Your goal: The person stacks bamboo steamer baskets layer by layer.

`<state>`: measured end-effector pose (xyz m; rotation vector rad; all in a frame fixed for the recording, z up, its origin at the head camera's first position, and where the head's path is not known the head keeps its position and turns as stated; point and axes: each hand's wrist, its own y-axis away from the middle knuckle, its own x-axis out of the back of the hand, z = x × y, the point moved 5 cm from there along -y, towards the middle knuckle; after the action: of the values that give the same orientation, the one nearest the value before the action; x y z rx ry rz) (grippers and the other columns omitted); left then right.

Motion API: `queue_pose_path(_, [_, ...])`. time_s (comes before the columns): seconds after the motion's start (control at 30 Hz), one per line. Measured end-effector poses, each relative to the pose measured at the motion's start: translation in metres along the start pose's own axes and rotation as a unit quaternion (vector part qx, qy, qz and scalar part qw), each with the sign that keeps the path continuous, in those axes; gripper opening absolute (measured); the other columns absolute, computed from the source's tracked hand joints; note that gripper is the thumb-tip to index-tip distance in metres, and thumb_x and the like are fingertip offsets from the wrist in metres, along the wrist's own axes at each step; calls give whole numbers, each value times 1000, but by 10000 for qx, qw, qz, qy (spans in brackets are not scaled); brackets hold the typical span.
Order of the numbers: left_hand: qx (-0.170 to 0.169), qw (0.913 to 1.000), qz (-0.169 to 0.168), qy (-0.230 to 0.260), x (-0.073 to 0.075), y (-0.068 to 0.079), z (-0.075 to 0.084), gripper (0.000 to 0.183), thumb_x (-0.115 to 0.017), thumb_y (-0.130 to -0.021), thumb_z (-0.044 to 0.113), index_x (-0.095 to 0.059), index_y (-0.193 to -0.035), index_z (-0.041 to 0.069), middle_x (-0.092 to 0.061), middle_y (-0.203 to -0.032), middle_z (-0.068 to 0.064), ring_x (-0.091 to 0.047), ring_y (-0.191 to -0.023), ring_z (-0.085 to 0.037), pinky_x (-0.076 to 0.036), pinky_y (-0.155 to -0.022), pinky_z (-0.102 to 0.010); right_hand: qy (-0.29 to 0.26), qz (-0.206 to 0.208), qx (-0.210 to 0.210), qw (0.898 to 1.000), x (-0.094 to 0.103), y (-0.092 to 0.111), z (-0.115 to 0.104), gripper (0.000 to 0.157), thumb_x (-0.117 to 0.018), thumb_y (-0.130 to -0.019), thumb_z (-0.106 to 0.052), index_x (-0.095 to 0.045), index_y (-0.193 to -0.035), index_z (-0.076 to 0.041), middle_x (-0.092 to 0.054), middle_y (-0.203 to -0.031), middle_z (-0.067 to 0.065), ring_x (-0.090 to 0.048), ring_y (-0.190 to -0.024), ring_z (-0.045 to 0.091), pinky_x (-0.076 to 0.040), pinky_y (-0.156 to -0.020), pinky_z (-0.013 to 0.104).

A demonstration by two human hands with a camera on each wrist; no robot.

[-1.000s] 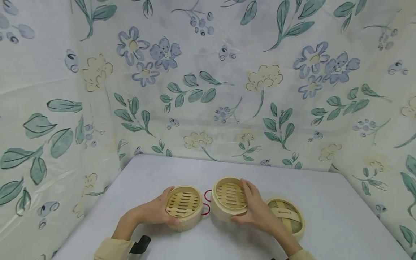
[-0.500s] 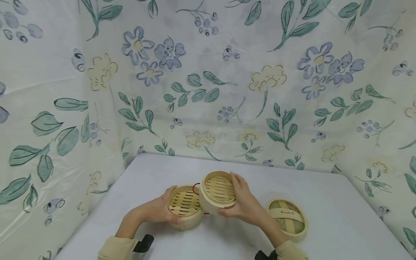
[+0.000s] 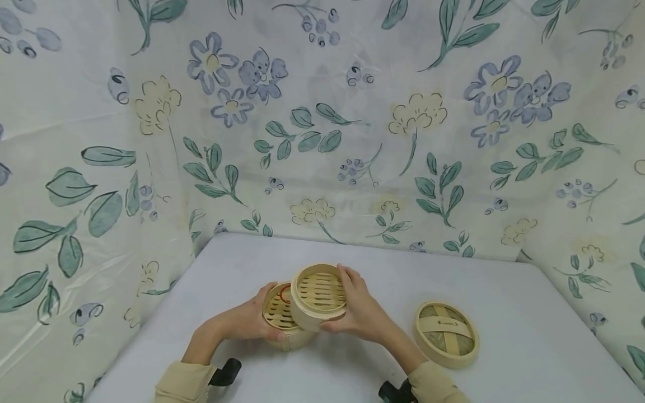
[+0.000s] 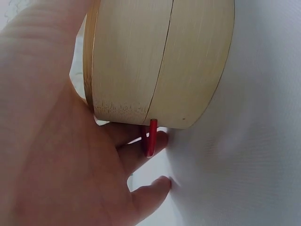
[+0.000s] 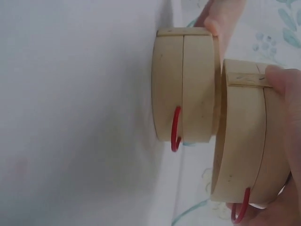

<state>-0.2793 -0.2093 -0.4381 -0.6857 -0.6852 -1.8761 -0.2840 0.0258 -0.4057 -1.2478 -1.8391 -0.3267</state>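
A small round bamboo steamer basket (image 3: 290, 341) sits on the table. My left hand (image 3: 247, 319) grips its left side, thumb at the front and fingers behind. Above its right half, slightly tilted, is a second steamer basket (image 3: 321, 290), which my right hand (image 3: 360, 308) grips by the right side. In the right wrist view the held basket (image 5: 249, 127) hangs close over the lower basket (image 5: 188, 84); a narrow gap shows between their rims. Each carries a red loop (image 5: 175, 129). Both slatted floors show from above, the lower one partly hidden.
To the right on the white table (image 3: 524, 336) lies a round woven bamboo lid (image 3: 447, 334) with a strap across its top. A floral cloth (image 3: 322, 112) hangs behind the table and along its sides.
My right hand has carried its basket left, from beside the other basket to above its right half. The left hand keeps its grip on the lower basket. The lid stays put.
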Motion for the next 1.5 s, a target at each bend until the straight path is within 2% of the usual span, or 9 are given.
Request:
queue_pose_path(0.33, [-159, 9993, 7, 347, -4, -2, -3, 117, -82, -60, 46, -9, -145, 12, -32, -141, -11, -33, -129, -26, -25, -104, -54, 72, -150, 61, 9998, -15, -12, -13, 123, -73, -59, -64, -7, -149, -15, -17, -148, 10, -35, -129, 25, -39, -98, 43])
queue_pose_path(0.6, [-938, 9928, -198, 716, -5, -2, 4, 106, -82, -65, 38, -14, -145, 21, -30, -142, -2, -29, -130, -20, -19, -107, -52, 138, -264, 135, 9995, -22, -17, -23, 121, -75, -60, -61, -8, -149, -14, -18, -148, 12, -34, -129, 27, -39, -98, 43])
queue_pose_path(0.73, [-1076, 9897, -352, 871, -4, 1, 5, 102, -81, -67, 34, -16, -144, 20, -31, -143, -1, -28, -130, -19, -17, -107, -51, 157, -274, 174, 9993, -26, -19, -28, 120, -75, -60, -59, -8, -149, -14, -18, -148, 13, -35, -129, 27, -40, -98, 42])
queue_pose_path(0.87, [-998, 9898, -520, 871, -3, 2, 1, 99, -80, -69, 34, -17, -144, 17, -32, -142, -1, -27, -130, -19, -15, -108, -50, 219, -226, 249, 9992, -29, -20, -33, 120, -75, -60, -60, -9, -149, -13, -19, -147, 14, -35, -128, 27, -41, -97, 42])
queue_pose_path(1.13, [-755, 9928, -652, 657, -1, 3, -7, 102, -79, -69, 37, -15, -146, 15, -31, -144, -1, -30, -126, -18, -22, -105, -49, 416, -50, 232, 9989, -39, -22, -40, 121, -76, -58, -59, -10, -149, -13, -21, -146, 13, -35, -128, 26, -42, -96, 40])
queue_pose_path(1.37, [-498, 9948, -631, 625, 3, 5, -13, 103, -80, -66, 38, -18, -145, 15, -35, -142, -1, -36, -120, -17, -27, -102, -47, 745, 195, 275, 9967, -43, -24, -47, 122, -76, -57, -59, -11, -148, -10, -26, -143, 14, -32, -130, 25, -42, -97, 38])
queue_pose_path(1.5, [-498, 9936, -637, 786, 5, 4, -15, 103, -81, -66, 36, -18, -145, 17, -33, -143, -2, -33, -123, -18, -23, -104, -49, 808, 250, 311, 9959, -43, -24, -49, 121, -75, -59, -60, -11, -148, -8, -26, -142, 15, -30, -130, 26, -42, -97, 39])
